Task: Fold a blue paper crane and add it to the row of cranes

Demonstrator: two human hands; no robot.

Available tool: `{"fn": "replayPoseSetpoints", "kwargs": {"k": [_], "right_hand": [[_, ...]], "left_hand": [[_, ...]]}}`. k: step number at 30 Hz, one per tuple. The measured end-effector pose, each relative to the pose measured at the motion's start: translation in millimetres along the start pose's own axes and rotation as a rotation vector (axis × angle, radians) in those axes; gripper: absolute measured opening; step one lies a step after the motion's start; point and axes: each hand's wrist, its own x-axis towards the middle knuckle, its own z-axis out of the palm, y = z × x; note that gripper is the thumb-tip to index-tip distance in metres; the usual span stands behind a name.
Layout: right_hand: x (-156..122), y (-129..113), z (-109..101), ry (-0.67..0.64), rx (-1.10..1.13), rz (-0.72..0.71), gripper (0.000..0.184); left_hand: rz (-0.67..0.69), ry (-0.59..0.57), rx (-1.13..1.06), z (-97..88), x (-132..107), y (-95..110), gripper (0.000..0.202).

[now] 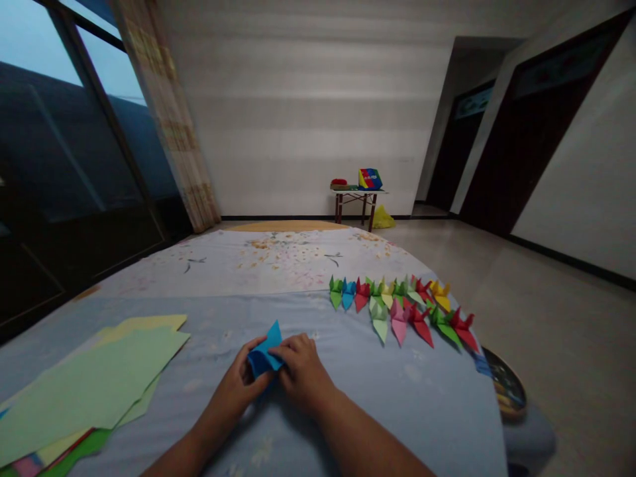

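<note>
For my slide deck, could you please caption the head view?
Left hand and right hand hold folded blue paper over a tablecloth, paper sheets at left, colourful origami figures at right.

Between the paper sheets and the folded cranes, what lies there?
In the head view, the left hand and right hand holding blue paper, above the tablecloth.
</note>
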Motion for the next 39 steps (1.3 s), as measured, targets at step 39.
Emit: {"fn": "replayPoseSetpoints", "kwargs": {"k": [39], "right_hand": [[-2.6, 5.9, -12.6, 0.078, 0.16, 0.321, 0.03]], "left_hand": [[0.005, -0.05, 0.062, 20.0, -13.3, -0.4, 0.045]]}}
